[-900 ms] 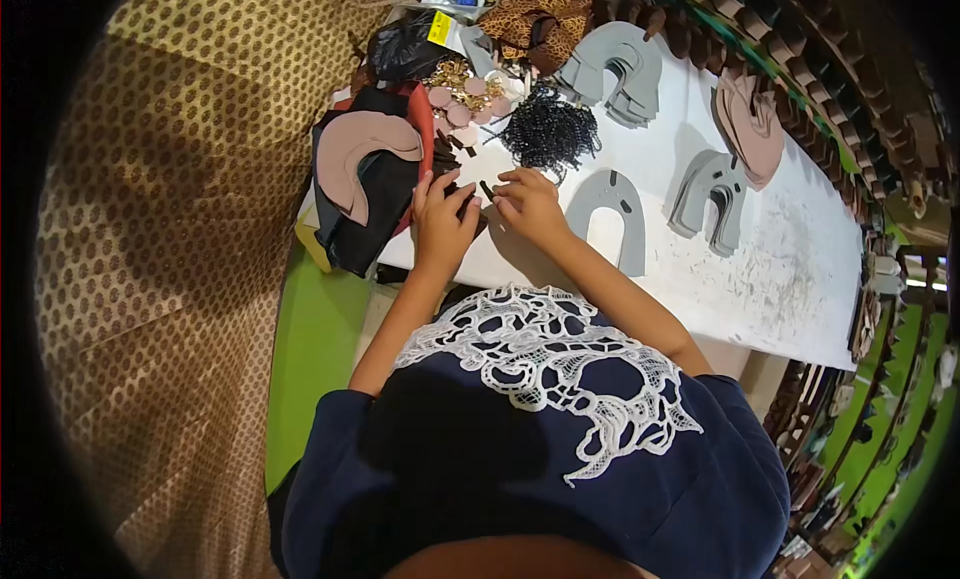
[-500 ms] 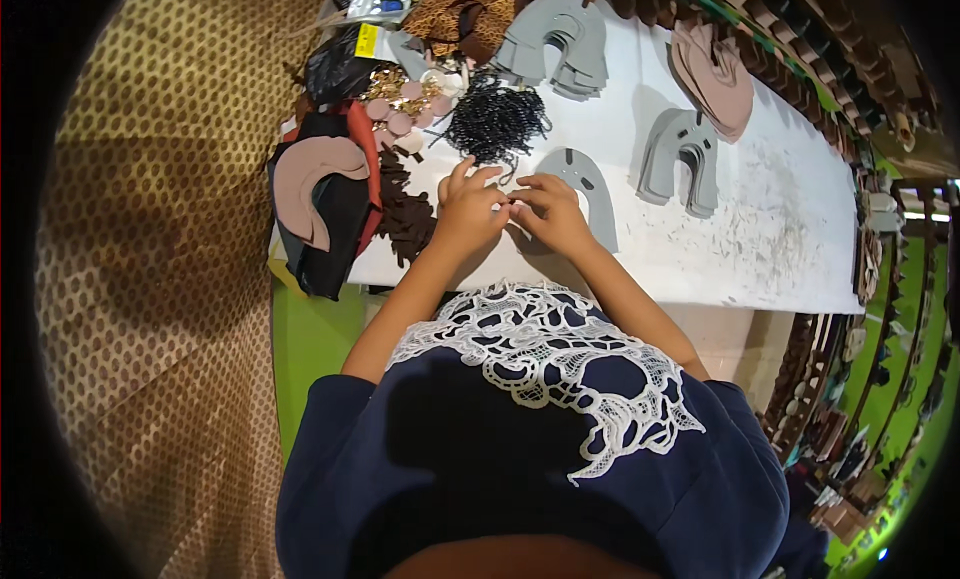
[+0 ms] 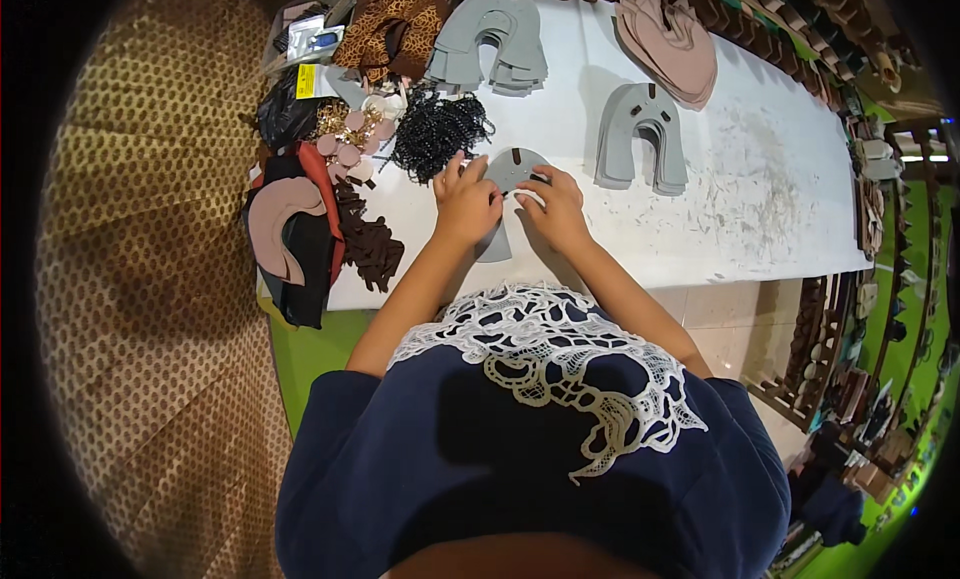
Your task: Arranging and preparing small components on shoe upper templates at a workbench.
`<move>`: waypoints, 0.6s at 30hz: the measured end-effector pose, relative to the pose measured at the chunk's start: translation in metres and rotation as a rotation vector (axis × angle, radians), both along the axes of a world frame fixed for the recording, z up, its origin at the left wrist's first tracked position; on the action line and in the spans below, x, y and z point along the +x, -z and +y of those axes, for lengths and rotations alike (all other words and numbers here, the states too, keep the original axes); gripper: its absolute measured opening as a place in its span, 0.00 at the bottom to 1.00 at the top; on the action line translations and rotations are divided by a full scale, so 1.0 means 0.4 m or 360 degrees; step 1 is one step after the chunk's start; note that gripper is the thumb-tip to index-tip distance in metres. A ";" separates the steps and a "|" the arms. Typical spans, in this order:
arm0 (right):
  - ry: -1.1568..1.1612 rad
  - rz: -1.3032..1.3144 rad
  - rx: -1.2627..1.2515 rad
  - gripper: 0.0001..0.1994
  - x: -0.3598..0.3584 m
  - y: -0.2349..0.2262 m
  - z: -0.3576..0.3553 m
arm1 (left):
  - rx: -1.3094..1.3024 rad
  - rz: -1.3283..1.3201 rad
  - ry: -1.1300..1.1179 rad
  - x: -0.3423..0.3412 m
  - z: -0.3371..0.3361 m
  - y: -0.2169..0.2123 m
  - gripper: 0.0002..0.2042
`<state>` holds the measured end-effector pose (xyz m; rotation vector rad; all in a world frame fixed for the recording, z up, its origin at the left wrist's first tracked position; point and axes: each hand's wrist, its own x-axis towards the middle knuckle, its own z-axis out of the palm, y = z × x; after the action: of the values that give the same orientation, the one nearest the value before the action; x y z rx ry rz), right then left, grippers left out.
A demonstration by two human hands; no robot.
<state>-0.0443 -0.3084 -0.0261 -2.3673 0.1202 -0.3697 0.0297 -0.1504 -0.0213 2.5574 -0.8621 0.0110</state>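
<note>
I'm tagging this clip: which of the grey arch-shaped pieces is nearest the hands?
The front grey arch, partly hidden by the left hand and right hand; the far grey stack and right grey stack lie away from both.

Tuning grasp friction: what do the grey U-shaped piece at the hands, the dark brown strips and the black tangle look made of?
Grey U-shaped piece: probably leather or synthetic sheet, matte; flat and evenly coloured.
Dark brown strips: perhaps suede or felt, matte; no shine shows.
Black tangle: possibly plastic or coated cord, somewhat glossy; small highlights dot it. Beads or braid: can't tell.
</note>
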 end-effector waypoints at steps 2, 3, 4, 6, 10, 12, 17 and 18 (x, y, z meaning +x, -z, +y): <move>0.0038 0.0017 -0.0001 0.09 0.000 -0.004 -0.008 | -0.0019 -0.0093 0.0013 0.011 -0.006 0.009 0.03; 0.0042 0.0014 0.0003 0.09 -0.002 -0.003 -0.014 | -0.0032 -0.0104 0.0013 0.015 -0.010 0.012 0.04; 0.0045 0.0010 0.0007 0.10 -0.004 -0.003 -0.018 | -0.0046 -0.0114 0.0012 0.019 -0.013 0.015 0.04; 0.0043 0.0018 0.0002 0.10 -0.007 0.000 -0.026 | -0.0037 -0.0125 0.0005 0.025 -0.019 0.016 0.05; 0.0005 0.0017 0.0015 0.10 -0.003 0.006 -0.035 | 0.0016 -0.0095 -0.0086 0.036 -0.025 0.005 0.05; -0.0019 0.0008 0.0010 0.11 0.004 0.005 -0.036 | 0.0041 -0.0074 -0.0102 0.038 -0.027 -0.003 0.05; -0.0060 -0.0007 -0.0125 0.16 0.033 -0.013 -0.041 | 0.0022 -0.0041 -0.0183 0.033 -0.032 -0.023 0.05; -0.0029 -0.0004 -0.0224 0.18 0.042 -0.015 -0.042 | -0.0009 -0.0124 -0.0130 0.029 -0.031 -0.017 0.05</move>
<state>-0.0275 -0.3253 -0.0202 -2.5050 0.0735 -0.3837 0.0412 -0.1627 -0.0144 2.5999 -0.7841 0.1386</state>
